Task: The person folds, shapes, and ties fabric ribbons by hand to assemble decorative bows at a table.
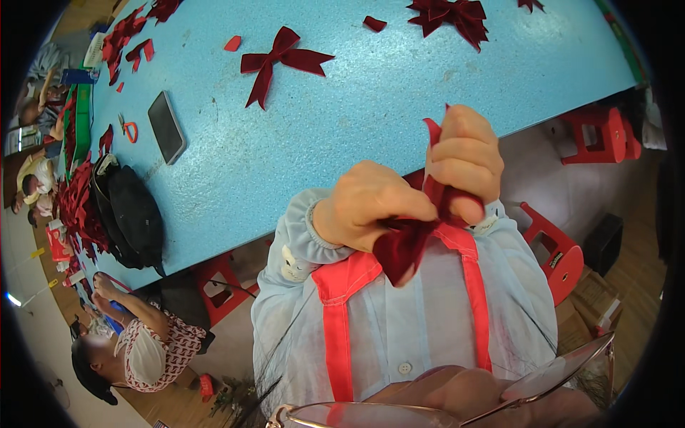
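Close in front of my chest, both hands are closed on a dark red velvet ribbon. My left hand pinches its folded middle, and a wide loop hangs below the fingers. Wrapped in a fist, my right hand grips another part, with a pointed tail sticking up beside the thumb side. The fingers hide how the ribbon is folded or tied. Beyond my hands, a dark red bow with notched tails lies on the blue table. Several more bows are heaped at the far edge of view.
On the table's left lie a phone, orange-handled scissors, a black bag and piles of red ribbon. Red stools stand at the right. A person in a patterned top works at the lower left.
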Demonstrator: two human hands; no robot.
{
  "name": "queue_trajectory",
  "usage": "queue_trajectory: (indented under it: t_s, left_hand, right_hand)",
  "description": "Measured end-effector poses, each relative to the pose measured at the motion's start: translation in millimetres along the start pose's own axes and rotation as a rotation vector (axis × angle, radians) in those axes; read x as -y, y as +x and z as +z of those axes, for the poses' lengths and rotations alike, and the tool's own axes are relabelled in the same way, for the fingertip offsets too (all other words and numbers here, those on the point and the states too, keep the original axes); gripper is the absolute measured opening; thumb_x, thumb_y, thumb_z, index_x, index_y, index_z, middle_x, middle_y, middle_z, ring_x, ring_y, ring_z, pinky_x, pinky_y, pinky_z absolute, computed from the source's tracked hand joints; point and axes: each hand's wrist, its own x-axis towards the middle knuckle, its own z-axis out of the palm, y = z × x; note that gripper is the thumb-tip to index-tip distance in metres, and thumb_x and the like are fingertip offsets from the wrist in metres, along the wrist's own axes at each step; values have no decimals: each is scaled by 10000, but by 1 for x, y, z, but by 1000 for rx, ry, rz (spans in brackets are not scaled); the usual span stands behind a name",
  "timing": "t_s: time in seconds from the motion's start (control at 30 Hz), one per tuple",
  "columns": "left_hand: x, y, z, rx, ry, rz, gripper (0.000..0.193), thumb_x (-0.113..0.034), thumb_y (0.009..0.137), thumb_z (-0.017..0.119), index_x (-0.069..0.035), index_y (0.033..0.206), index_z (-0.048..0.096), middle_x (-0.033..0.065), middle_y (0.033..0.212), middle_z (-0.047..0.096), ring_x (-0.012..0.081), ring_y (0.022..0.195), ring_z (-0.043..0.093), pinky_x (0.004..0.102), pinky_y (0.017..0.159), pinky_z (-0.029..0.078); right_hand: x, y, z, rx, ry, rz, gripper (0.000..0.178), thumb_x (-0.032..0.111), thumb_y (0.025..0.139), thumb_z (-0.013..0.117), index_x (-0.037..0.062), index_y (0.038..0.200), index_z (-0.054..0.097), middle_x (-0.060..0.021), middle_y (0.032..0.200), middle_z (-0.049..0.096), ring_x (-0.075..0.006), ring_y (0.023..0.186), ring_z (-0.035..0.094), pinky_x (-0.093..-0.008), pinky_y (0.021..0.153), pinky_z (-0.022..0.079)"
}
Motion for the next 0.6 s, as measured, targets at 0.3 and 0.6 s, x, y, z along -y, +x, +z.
queue_trajectory:
  t_s: [0.3, 0.6]
  left_hand:
    - [21, 9, 7, -948, -459, -829, 405, -399, 938, 447, -89, 679, 437, -13, 494, 338, 84, 399, 276, 254, 402, 211]
    - [40, -1, -3, -894, -519, -911, 488, -457, 940, 429, -112, 602, 365, -24, 487, 271, 82, 384, 233, 255, 379, 179]
  right_hand:
    - [-15, -12, 19, -164, -99, 873, 115, 73, 861, 532, -5, 785, 571, -17, 615, 513, -60, 559, 435, -229, 486, 366]
    - [-36, -24, 23, -174, 142, 1199, 251, 187, 908, 558, -29, 794, 617, 22, 599, 504, -37, 554, 412, -228, 466, 339]
